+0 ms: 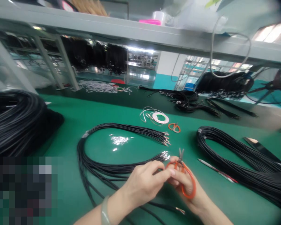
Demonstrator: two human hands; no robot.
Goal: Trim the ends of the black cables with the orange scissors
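Note:
Orange-handled scissors (188,184) are held in my right hand (186,184), their slightly parted blades pointing up and away. My left hand (146,179) is closed, its thumb and index finger pinched against the fingertips of my right hand; whatever lies between them is too small to make out. Just beyond both hands, a looped bundle of black cables (103,164) lies on the green table, with white-tipped ends close to the scissors. One black cable with bare wire ends (180,210) lies below my hands. Small white pieces (119,140) are scattered inside the loop.
A large black cable coil (16,122) is at the left, another bundle (229,150) at the right beside a pen (217,170). Farther back are a tape roll (160,118), small orange scissors (174,127), white strips (96,86) and more dark cables (187,100). A shelf (121,29) crosses above.

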